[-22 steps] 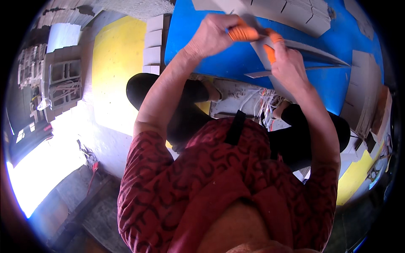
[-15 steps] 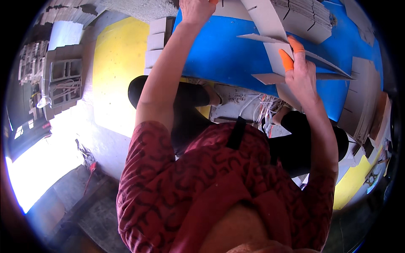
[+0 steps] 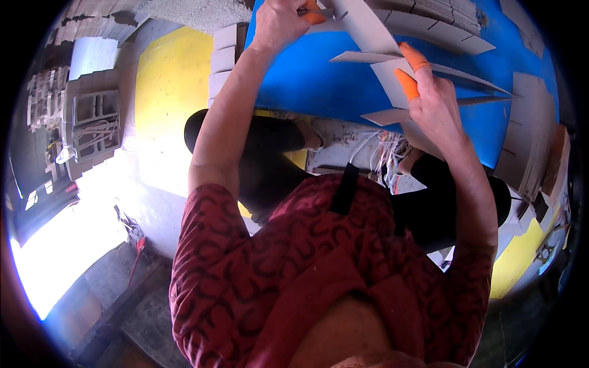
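Note:
A long grey cardboard strip (image 3: 365,26) slants over the blue tabletop, with short cardboard crosspieces (image 3: 362,57) set across it. My right hand (image 3: 434,107), with orange covers on its thumb and a finger, is closed on the near part of this strip, between two crosspieces. At the top edge of the view, my left hand (image 3: 282,23) is pinched around the end of a cardboard crosspiece near the strip's far part. Orange covers show on its fingertips too. The strip's far end runs out of view.
The blue tabletop (image 3: 307,73) carries slotted cardboard strips (image 3: 435,27) behind the assembly and a stack of cardboard (image 3: 527,135) at the right. More cardboard pieces (image 3: 222,60) stand at its left edge. A yellow board (image 3: 169,98) lies at left, near grey crates (image 3: 96,122).
Both hands and the cardboard assembly have shifted slightly left. My left hand has come a little lower, so its covered fingertips show more. The right hand keeps its grip.

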